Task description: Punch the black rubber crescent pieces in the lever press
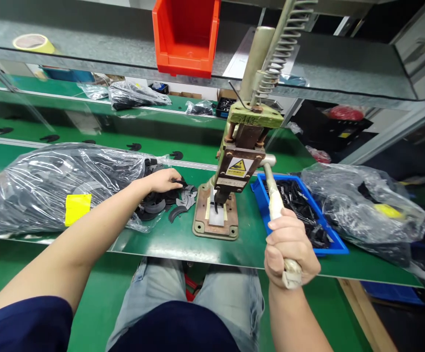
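Observation:
My right hand [291, 247] is wrapped round the tape-covered lever [275, 198] of a green hand press [238, 166]. Over at the mouth of a clear plastic bag, my left hand [164, 180] has its fingers closed at a black plastic piece [178, 184]; the fingertips are partly hidden. Loose grey and black curved plastic pieces [186, 198] spill from the bag beneath that hand. A small black part [216, 205] sits under the press head, on the metal plate [216, 218] of the base.
The large clear bag [51, 181] bears a yellow label. Right of the press stand a blue tray [331, 243] of black parts and another clear bag [366, 210]. An orange bin [185, 68] and yellow tape roll [32, 43] rest on the shelf above. Several black pieces lie along the green surface behind.

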Tool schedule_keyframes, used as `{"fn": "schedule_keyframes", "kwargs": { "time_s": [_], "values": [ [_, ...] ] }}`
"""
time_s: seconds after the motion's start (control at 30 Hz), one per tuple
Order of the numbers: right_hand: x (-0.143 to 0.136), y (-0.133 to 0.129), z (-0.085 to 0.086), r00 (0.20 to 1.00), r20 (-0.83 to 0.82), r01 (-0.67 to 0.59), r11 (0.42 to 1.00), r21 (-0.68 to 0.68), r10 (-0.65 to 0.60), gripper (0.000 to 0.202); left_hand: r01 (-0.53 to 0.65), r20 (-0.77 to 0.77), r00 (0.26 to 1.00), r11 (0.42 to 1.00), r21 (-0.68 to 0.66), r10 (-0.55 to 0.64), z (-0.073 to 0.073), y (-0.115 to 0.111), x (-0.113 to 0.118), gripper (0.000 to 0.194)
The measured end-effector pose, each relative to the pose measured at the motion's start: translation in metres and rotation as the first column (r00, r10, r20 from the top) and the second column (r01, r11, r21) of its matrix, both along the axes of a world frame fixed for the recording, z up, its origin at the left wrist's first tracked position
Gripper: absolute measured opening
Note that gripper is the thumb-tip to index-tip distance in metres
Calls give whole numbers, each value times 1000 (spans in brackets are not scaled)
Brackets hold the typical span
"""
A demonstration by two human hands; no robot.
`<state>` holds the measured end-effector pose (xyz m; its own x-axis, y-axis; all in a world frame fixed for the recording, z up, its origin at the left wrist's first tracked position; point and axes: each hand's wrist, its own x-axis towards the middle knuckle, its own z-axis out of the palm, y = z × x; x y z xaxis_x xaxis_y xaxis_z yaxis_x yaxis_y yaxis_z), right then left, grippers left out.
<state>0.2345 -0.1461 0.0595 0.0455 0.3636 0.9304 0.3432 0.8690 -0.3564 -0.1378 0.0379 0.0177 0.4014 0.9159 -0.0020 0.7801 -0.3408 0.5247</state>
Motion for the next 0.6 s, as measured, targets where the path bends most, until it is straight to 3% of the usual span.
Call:
{"fn": "schedule_keyframes", "kwargs": {
  "time_s": [0.1,0.2,0.3,0.37,0.47,0.6],
  "values": [
    [0,0,0,1000,9,-1,1000,6,1,20,-85,106,990,994,-64,91,4,-8,5,36],
    [-1,1,-1,1000,-8,8,1000,11,-8,21,-132,299,929,952,-277,217,-1,-24,28,43],
    [-1,1,-1,1000,-13,0,1000,3,0,20,-36,474,819,852,-522,324,-11,-43,63,40],
    [-1,1,-1,1000,-7,-4,1000,4,4,19,33,530,760,793,-609,376,-16,-53,85,38],
    [-1,2,0,1000,-7,-2,1000,9,2,18,35,525,742,759,-651,417,-20,-61,106,32],
    [1,2,0,1000,0,-18,1000,14,18,17,-7,491,788,802,-597,372,-22,-62,113,23]
  ]
}}
